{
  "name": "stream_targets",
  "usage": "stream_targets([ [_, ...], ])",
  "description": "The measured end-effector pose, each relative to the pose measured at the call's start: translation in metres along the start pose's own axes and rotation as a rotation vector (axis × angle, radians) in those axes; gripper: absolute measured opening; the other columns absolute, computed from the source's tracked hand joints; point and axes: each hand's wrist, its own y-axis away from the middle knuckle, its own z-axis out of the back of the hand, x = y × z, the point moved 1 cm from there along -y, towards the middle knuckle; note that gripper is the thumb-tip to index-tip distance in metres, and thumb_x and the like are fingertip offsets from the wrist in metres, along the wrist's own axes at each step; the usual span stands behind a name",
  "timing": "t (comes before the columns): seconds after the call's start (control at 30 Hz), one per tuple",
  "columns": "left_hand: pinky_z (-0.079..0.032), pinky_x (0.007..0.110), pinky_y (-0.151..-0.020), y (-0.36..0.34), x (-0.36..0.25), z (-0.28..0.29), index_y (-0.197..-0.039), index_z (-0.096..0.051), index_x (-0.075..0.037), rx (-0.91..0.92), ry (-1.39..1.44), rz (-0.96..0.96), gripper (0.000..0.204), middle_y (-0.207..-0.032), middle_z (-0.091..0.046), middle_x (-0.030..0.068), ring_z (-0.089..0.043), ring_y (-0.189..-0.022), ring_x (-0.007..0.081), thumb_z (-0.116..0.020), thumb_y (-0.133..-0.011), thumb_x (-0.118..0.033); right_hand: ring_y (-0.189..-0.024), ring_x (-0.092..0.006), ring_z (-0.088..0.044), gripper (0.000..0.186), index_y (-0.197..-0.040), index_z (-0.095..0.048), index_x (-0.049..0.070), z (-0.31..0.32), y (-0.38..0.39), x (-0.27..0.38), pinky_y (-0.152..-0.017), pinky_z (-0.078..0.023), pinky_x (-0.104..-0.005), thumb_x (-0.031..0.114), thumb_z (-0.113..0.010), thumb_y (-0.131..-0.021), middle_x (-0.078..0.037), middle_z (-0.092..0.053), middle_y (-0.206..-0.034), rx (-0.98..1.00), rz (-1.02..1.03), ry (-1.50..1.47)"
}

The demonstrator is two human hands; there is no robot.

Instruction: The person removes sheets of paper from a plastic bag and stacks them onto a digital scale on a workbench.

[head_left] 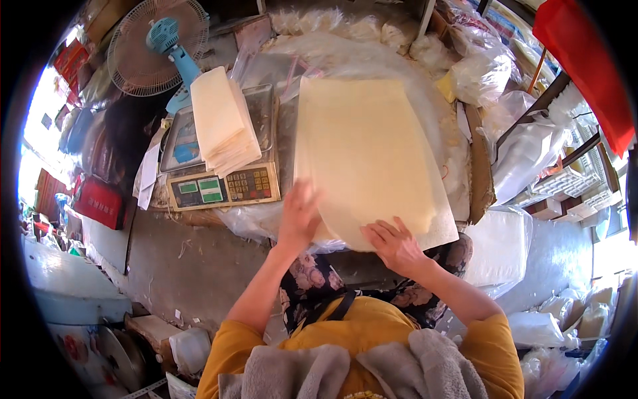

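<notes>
A stack of thin cream sheets (362, 146) lies on the table in front of me, its near edge slightly uneven. My left hand (299, 216) is at the lower left corner of the stack, fingers apart and slightly blurred. My right hand (389, 243) grips the near edge toward the right, fingers curled over the top sheet; the thumb is hard to make out. Left of the stack, a digital scale (252, 183) with a steel tray carries a folded bundle of similar cream sheets (219, 116).
A blue fan (163, 36) stands at the back left. Plastic-wrapped bundles (482, 73) and cardboard (480, 166) line the right side. A wrapped white block (498, 253) sits below the table's right edge. A red case (100, 203) and several bags are at the left.
</notes>
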Motion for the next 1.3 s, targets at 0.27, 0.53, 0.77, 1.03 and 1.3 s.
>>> stream_targets([
  [0.27, -0.047, 0.031, -0.084, 0.002, 0.003, 0.028, -0.103, -0.061, -0.005, 0.3, 0.052, 0.38, 0.016, -0.084, -0.068, 0.0089, -0.066, -0.084, 0.0195, -0.06, -0.088, -0.004, -0.1, -0.0175, -0.064, 0.041, -0.12, -0.06, 0.0, 0.121, 0.022, -0.067, -0.091, -0.05, -0.0329, 0.006, -0.07, -0.081, -0.006, -0.067, -0.11, 0.461, -0.587, -0.793],
  [0.53, -0.043, 0.025, -0.064, -0.038, 0.016, 0.006, -0.103, -0.06, -0.001, -0.251, 0.163, 0.196, 0.014, -0.073, -0.057, 0.0042, -0.049, -0.069, 0.0086, -0.056, -0.094, -0.011, -0.097, -0.0157, -0.062, 0.057, -0.134, -0.045, -0.003, 0.041, 0.01, -0.157, -0.086, -0.051, -0.0293, 0.003, -0.069, -0.083, -0.01, -0.064, -0.11, -0.245, -0.703, -1.213],
  [0.77, -0.047, 0.037, -0.087, -0.057, 0.038, -0.008, -0.121, -0.055, -0.003, -0.273, -0.121, 0.152, 0.032, -0.12, -0.057, 0.0176, -0.058, -0.104, 0.0296, -0.059, -0.09, -0.012, -0.095, -0.0162, -0.063, 0.064, -0.138, -0.039, 0.0, -0.029, -0.047, -0.188, -0.082, -0.051, -0.0295, 0.005, -0.068, -0.082, -0.013, -0.065, -0.11, -0.499, -0.878, -1.207],
  [1.03, -0.015, 0.052, -0.114, -0.026, 0.017, -0.04, -0.139, -0.042, -0.007, 0.583, -0.624, -0.171, 0.077, -0.149, -0.029, 0.0219, -0.022, -0.139, 0.0392, -0.058, -0.083, -0.056, -0.115, -0.0369, -0.055, 0.068, -0.139, -0.041, 0.008, -0.016, -0.059, -0.163, -0.094, -0.047, -0.0402, 0.013, -0.07, -0.077, -0.018, -0.056, -0.127, -0.285, -0.95, -0.247],
  [1.3, -0.017, 0.054, -0.112, -0.02, 0.012, -0.041, -0.136, -0.045, -0.004, 0.49, -0.69, -0.279, 0.083, -0.146, -0.032, 0.0232, -0.023, -0.138, 0.0402, -0.064, -0.076, -0.058, -0.138, -0.0373, -0.025, 0.057, -0.144, -0.034, 0.013, -0.061, -0.044, -0.103, -0.11, -0.022, -0.0556, 0.035, -0.051, -0.094, -0.014, -0.03, -0.15, -0.051, -0.351, 0.325],
])
